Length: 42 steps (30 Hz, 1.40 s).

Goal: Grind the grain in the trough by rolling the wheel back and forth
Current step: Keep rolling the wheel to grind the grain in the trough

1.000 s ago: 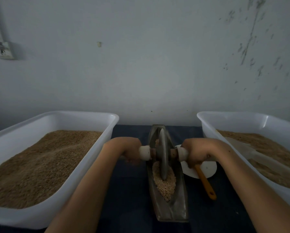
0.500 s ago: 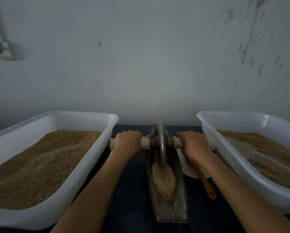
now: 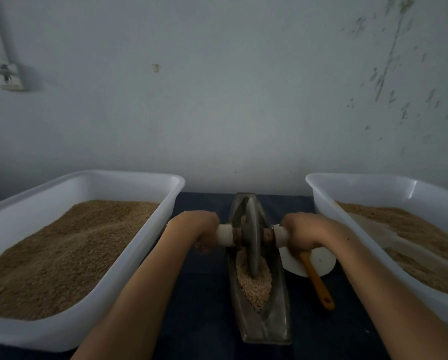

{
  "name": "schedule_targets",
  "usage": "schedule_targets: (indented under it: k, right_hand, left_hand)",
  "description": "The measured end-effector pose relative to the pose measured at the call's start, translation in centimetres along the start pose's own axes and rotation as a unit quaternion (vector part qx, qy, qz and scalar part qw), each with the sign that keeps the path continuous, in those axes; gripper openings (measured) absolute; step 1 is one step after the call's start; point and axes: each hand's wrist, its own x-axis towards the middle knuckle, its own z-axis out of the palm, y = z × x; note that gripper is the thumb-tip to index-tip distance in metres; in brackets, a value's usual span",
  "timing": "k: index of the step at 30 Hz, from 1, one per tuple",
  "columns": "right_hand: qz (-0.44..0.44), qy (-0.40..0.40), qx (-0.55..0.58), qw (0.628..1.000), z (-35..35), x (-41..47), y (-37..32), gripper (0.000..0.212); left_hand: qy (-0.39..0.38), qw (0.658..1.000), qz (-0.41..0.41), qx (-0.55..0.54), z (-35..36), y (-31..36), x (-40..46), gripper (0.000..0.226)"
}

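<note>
A narrow grey boat-shaped trough point(image 3: 277, 318) lies lengthwise on the dark table between my arms. Pale grain point(image 3: 254, 289) fills its middle and near part. A thin grey wheel point(image 3: 252, 242) stands upright in the trough, its lower edge sunk in the grain. A rod with white handle ends point(image 3: 225, 235) runs through the wheel's hub. My left hand point(image 3: 199, 227) is closed around the left handle and my right hand point(image 3: 300, 232) around the right one, wrists bent downward.
Two large white tubs of brown grain flank the trough, one on the left point(image 3: 129, 258) and one on the right point(image 3: 329, 211). A white dish point(image 3: 321, 261) with an orange-handled tool point(image 3: 317, 284) lies just right of the trough. A wall stands close behind.
The wheel rolled to the far end of the trough half a second ago and has now come back toward me to about the middle. Both hands kept their grip.
</note>
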Motion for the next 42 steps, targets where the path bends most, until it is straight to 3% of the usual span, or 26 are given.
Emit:
schedule_targets:
  k: [3,5,9,15,18,23,27,30,32,33,35,38,42]
  right_hand:
    - [0.001,0.013,-0.003,1.000,0.2,0.1,-0.1,0.022]
    - [-0.002,0.070,-0.028,0.997,0.3,0.3,-0.4,0.020]
    - [0.004,0.179,-0.050,0.983,0.7,0.8,-0.9,0.023]
    - [0.021,0.253,0.016,0.967,2.1,1.2,-0.6,0.017]
    - [0.020,0.268,0.033,0.963,2.4,1.4,-0.3,0.016]
    - [0.000,0.161,-0.029,0.987,1.0,1.0,-0.1,0.023]
    - [-0.005,0.041,-0.019,0.999,0.0,0.2,0.0,0.026]
    - [0.003,-0.038,-0.012,0.999,-0.2,0.3,-0.1,0.027]
    - [0.011,-0.066,-0.020,0.998,-0.2,0.4,-0.2,0.021]
    - [0.012,-0.058,-0.027,0.998,-0.2,0.5,-0.2,0.012]
    - [0.007,-0.007,-0.026,1.000,-0.1,0.6,-0.2,0.018]
    - [0.004,0.103,-0.028,0.994,0.2,0.5,-0.2,0.007]
    - [0.010,0.193,-0.024,0.981,0.8,0.8,-0.6,0.018]
  left_hand:
    - [0.001,1.000,-0.006,-0.003,0.1,-0.1,0.1,0.023]
    - [0.022,1.000,-0.012,-0.013,0.2,-0.2,0.2,0.017]
    - [0.096,0.995,-0.026,-0.010,0.7,-0.3,0.3,0.037]
    - [0.259,0.962,-0.047,0.073,1.0,0.8,0.5,0.024]
    - [0.291,0.951,-0.053,0.087,1.2,1.1,0.5,0.021]
    - [0.230,0.970,-0.013,0.072,0.7,0.4,0.2,0.026]
    - [0.083,0.996,0.009,0.014,0.1,0.0,-0.4,0.034]
    - [-0.007,0.999,0.024,-0.044,-0.2,-0.2,-0.6,0.025]
    - [-0.012,0.998,0.032,-0.053,-0.2,-0.3,-0.5,0.020]
    - [-0.005,0.998,0.034,-0.050,-0.1,-0.4,-0.4,0.020]
    - [0.028,0.999,0.030,-0.032,0.1,-0.5,-0.1,0.023]
    - [0.122,0.992,0.017,0.006,0.6,-0.5,0.1,0.029]
    - [0.221,0.975,0.007,0.024,1.1,-0.3,0.2,0.023]
